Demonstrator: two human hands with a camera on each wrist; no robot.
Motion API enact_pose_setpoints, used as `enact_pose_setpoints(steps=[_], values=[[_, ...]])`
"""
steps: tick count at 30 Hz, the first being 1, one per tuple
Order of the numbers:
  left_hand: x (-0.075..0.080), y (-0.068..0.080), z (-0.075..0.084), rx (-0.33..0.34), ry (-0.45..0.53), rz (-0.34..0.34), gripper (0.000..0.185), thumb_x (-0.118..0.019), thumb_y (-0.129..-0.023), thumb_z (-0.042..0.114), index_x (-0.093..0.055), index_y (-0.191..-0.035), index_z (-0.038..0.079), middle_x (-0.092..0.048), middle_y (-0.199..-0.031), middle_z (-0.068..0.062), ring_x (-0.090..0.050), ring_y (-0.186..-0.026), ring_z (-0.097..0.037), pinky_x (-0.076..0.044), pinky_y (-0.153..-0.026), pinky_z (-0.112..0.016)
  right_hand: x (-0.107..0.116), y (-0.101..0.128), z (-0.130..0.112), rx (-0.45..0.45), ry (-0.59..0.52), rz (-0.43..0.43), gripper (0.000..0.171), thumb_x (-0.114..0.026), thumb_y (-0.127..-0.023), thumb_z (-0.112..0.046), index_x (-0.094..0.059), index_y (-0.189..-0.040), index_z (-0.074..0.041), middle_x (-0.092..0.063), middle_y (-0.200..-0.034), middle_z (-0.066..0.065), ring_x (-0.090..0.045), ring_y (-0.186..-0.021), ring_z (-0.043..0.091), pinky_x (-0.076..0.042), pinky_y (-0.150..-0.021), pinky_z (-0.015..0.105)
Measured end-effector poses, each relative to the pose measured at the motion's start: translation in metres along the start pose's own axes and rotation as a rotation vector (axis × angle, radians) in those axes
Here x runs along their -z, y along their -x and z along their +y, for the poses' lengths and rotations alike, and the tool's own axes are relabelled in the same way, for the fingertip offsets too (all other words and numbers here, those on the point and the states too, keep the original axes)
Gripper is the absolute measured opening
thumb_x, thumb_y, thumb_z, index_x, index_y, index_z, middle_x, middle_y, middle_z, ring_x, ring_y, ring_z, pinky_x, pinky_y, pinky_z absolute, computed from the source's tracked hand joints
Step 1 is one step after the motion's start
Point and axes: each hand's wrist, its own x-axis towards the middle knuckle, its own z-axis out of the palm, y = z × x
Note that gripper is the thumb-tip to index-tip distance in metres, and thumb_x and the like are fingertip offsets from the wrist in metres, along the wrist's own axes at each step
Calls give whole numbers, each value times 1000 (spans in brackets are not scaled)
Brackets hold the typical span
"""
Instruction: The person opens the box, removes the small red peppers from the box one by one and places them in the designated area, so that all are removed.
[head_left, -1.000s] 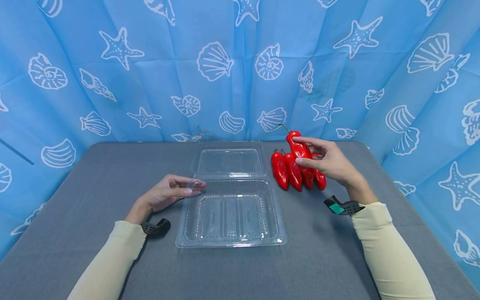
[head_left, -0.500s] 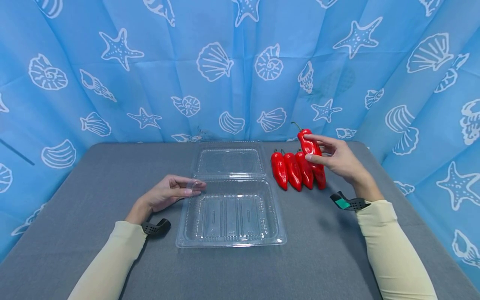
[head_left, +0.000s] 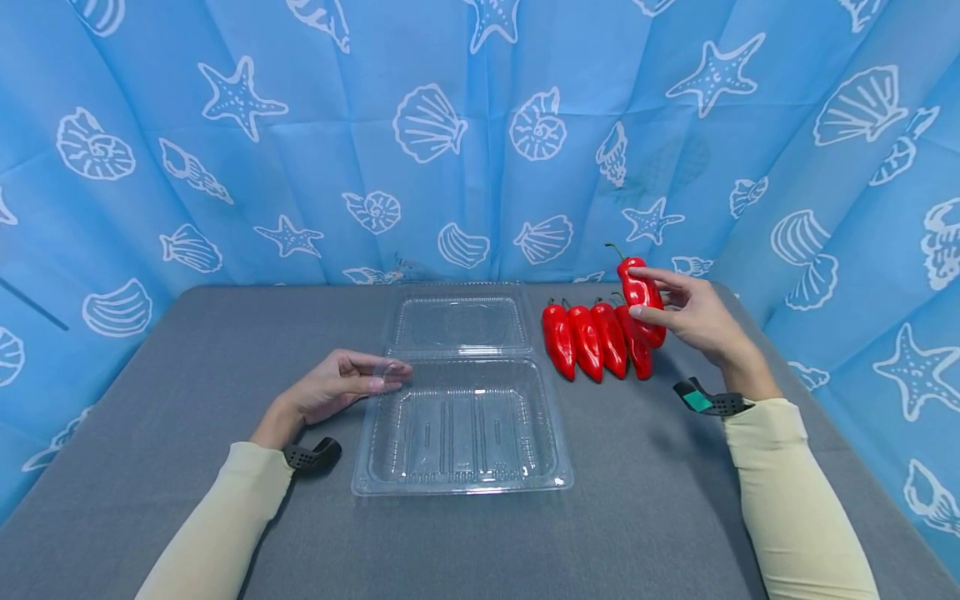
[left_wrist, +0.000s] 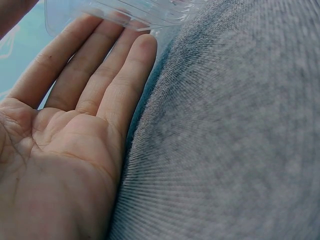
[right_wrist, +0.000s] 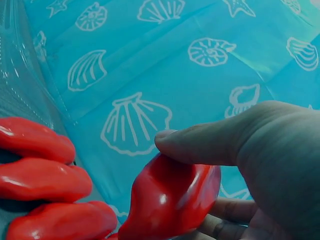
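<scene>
A red pepper (head_left: 642, 298) with a green stem is held up in my right hand (head_left: 693, 315), gripped between thumb and fingers. The right wrist view shows the thumb across the top of this pepper (right_wrist: 172, 200). Just below and left, several red peppers (head_left: 587, 343) lie side by side in a row on the table. My left hand (head_left: 339, 383) rests at the left rear corner of a clear plastic container (head_left: 472, 487). In the left wrist view its fingers (left_wrist: 95, 75) lie nearly straight, their tips under or behind the clear plastic; the thumb contact is unclear.
The container's hinged lid (head_left: 459, 321) lies open toward the back. A grey cloth covers the table (head_left: 637, 517). Behind it hangs a blue curtain (head_left: 480, 167) with white shells and starfish, close to the table's back edge.
My right hand has moved rightward with the pepper, from above the middle of the row to its right end. The left hand, the container and the lying peppers have stayed put.
</scene>
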Motion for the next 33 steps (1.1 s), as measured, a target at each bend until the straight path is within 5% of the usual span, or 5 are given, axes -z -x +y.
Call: enact_pose_setpoints(steps=[26, 33], values=[[2, 0, -2, -23, 2, -31, 38, -60, -96, -4, -59, -134, -10, -61, -136, -22, -56, -132, -28, -42, -113, -39, 11, -2, 33, -155, 92, -32, 67, -71, -96, -22, -42, -154, -7, -40, -144, 29, -44, -122, 45, -56, -71, 25], [1, 0, 0, -21, 3, -26, 38, -61, -97, -3, -60, -134, -9, -62, -136, -21, -56, -132, -26, -42, -112, -39, 14, -3, 41, -198, 107, -74, 72, -71, -96, -25, -38, -156, -7, -33, -150, 32, -36, -131, 52, -58, -82, 38]])
